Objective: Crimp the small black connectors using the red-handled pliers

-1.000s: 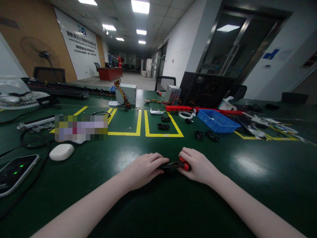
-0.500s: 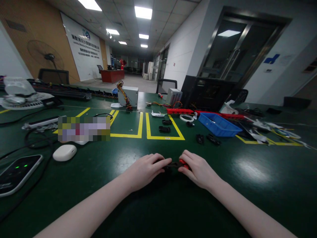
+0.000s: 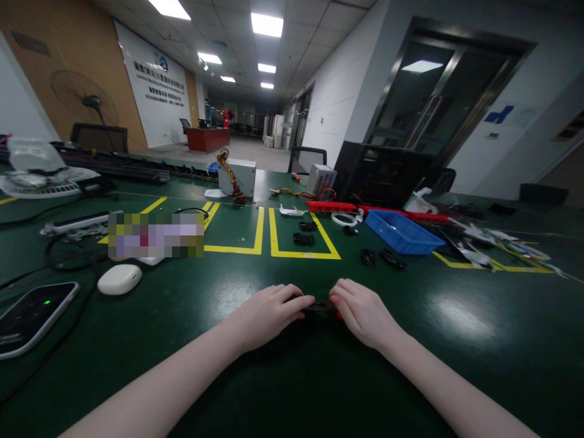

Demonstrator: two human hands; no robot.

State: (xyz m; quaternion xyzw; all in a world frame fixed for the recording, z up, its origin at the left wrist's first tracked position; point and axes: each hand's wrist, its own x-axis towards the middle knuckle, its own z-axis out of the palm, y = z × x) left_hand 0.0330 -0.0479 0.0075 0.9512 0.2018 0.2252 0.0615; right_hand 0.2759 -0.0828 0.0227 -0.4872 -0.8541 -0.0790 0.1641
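Red-handled pliers between two hands, low over a green table

Pliers (image 3: 322, 306): lying roughly level across the gap between the hands, near the close edge of the view. Dark metal shows mid-gap; a bit of red handle shows at the right end.

Right hand (image 3: 362, 310): fingers wrapped around the handles, grip narrow, holding the pliers. Left hand (image 3: 276, 313): at the nose end, fingertips and thumb drawn near each other. What lies between them is mostly hidden; cannot tell whether they clamp the nose or something small. Jaw spread also hidden.

Green table (image 3: 296, 377): dark and glossy under both forearms.

Beyond the hands: yellow tape (image 3: 305, 256) marks out a box, two black bundles (image 3: 303, 239) inside it. Two more dark bundles (image 3: 393, 258) sit outside, to its right, just in front of a blue tray (image 3: 417, 244). White ring (image 3: 344, 219) near the tray's left end; red strip (image 3: 333, 206) behind the ring.

Left side: white rounded case (image 3: 119, 280), then a black device (image 3: 39, 316) showing a green light.

Farther back: metal box (image 3: 244, 176) with bundled coloured wires.
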